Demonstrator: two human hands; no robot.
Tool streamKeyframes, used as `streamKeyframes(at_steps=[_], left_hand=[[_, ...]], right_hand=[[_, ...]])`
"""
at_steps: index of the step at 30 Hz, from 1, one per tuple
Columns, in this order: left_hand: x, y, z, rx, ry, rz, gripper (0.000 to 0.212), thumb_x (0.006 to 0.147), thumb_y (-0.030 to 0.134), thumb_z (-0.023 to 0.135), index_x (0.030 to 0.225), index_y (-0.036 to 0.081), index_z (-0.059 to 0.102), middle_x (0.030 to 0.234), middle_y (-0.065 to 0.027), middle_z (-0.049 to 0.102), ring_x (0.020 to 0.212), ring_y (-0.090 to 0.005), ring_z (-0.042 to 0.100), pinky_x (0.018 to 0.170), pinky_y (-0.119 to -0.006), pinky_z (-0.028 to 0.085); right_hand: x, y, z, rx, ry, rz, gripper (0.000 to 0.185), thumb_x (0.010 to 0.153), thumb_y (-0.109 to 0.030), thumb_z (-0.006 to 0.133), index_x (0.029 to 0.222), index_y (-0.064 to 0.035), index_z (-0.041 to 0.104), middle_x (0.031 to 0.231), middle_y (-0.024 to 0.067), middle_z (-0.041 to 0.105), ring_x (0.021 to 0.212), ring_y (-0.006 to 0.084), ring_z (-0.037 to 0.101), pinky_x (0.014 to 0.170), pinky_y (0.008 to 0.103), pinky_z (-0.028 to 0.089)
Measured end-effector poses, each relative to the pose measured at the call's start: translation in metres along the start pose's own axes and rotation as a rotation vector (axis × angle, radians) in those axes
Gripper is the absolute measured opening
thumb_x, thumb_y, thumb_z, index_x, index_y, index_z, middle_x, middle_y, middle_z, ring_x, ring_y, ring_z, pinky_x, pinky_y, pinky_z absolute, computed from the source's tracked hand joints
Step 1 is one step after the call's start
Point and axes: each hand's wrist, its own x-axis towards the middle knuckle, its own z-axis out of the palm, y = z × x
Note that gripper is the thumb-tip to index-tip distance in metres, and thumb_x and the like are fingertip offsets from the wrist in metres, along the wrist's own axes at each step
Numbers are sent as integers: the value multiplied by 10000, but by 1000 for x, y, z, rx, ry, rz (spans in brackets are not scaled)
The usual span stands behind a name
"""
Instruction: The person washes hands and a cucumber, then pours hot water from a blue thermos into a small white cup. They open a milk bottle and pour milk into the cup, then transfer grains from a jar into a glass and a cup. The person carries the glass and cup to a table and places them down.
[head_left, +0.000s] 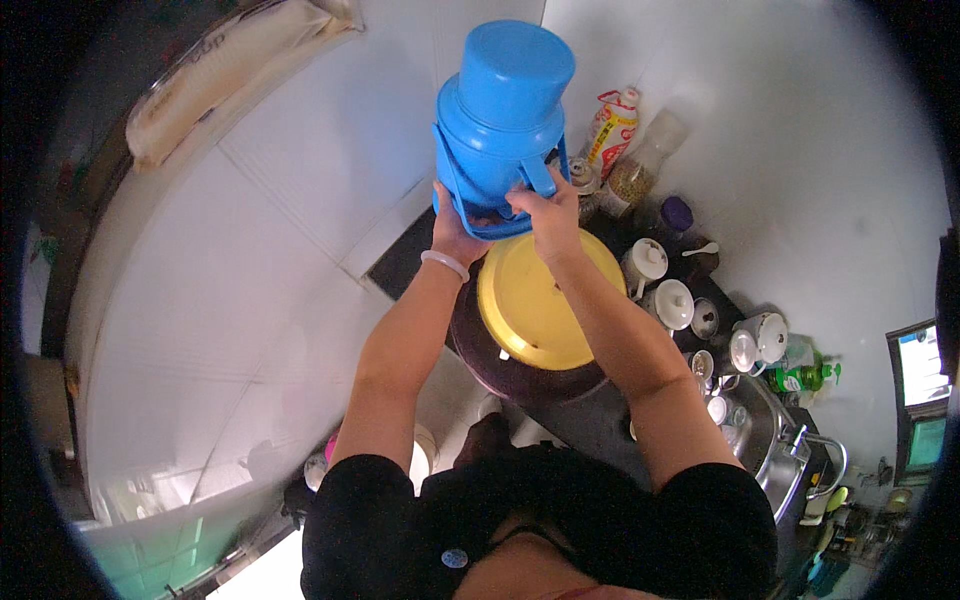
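A blue plastic vacuum flask (495, 142) with a wide cap is held up in front of me between both hands. My left hand (459, 229), with a pale bangle at the wrist, supports the flask low on its left side. My right hand (551, 217) grips the flask's side handle. The flask's carrying handle hangs down around its body. Below my hands a round yellow lid (540, 315) lies over a larger dark round vessel (487, 367) on the black counter. My forearm covers part of the lid's right side.
Along the wall stand a white and red bottle (613, 135), a clear bottle of grains (637, 176), a purple-lidded jar (676, 214) and several white lidded containers (670, 304). Farther right are a green soap bottle (799, 377) and a steel sink (761, 420) with a tap (832, 450).
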Motion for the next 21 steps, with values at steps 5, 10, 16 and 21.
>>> streamKeyframes(at_steps=[5,10,16,21], left_hand=[[32,3,-12,43,20,-30,798,839,712,232,1403,149,281,1404,-157,337,1253,-371,363,1032,-540,304],[60,6,-20,53,-16,-89,818,838,717,225,1420,142,235,1431,-159,278,1285,-359,319,1050,-527,280],[85,8,-22,34,95,-125,763,846,700,255,1385,164,320,1379,-140,374,1233,-348,392,1014,-525,321],[123,23,-46,24,88,-224,667,854,661,318,1294,171,426,1286,-96,474,1155,-309,461,939,-485,390]], right_hand=[[21,14,-6,-81,38,16,127,647,-40,647,753,-23,579,660,59,588,611,144,548,597,269,415],[50,36,-21,-203,58,80,188,659,-46,631,836,-21,573,719,34,574,661,147,548,626,296,446],[86,74,-35,-355,87,6,197,685,-95,637,842,-1,565,723,66,595,680,169,560,642,300,441],[124,107,-43,-562,167,-76,234,695,-131,638,861,12,555,682,73,595,643,162,566,616,294,444]])
